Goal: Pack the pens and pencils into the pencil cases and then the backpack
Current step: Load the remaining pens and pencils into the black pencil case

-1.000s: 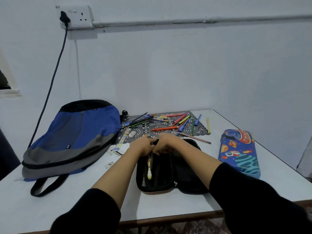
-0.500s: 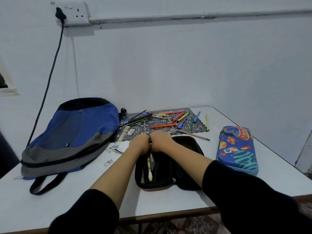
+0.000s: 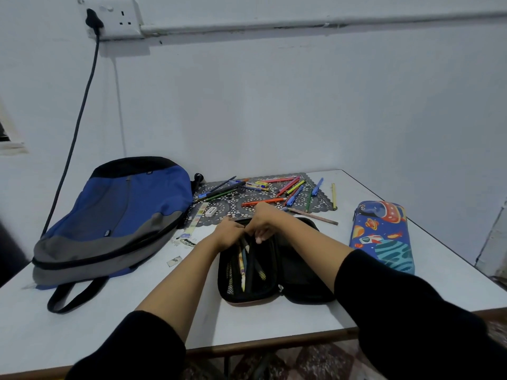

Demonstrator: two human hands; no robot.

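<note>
Black case (image 3: 301, 270), zipped open flat at the middle of the table (image 3: 137, 311), long axis running from the near edge toward the wall. Contents, left half: pencils (image 3: 248, 267), several where half a second ago only a yellow one and one neighbour showed. They lie along the case's long axis, far ends gathered under the hands, near ends fanned slightly toward the person; the yellow one points at the near edge. Left hand (image 3: 230, 233) remains at the case's far end, back to the camera, fingers hidden, so its grip cannot be told. Right hand (image 3: 260, 224) touches it on the right; its fingers (image 3: 259, 239), earlier balled in a fist, now curl down into the case at the pencils' far ends, and whether they pinch anything cannot be told. Loose pens (image 3: 274, 193), many colours, lie scattered at mixed angles on a lace-pattern mat (image 3: 247, 201) beyond the case, with an eraser (image 3: 210, 212) at the mat's left. Blue case (image 3: 384, 237), closed, lies right of the black one and apart from it, long axis likewise near to far. Backpack (image 3: 118, 215), blue and grey, lies flat at left, strap toward the near edge.
</note>
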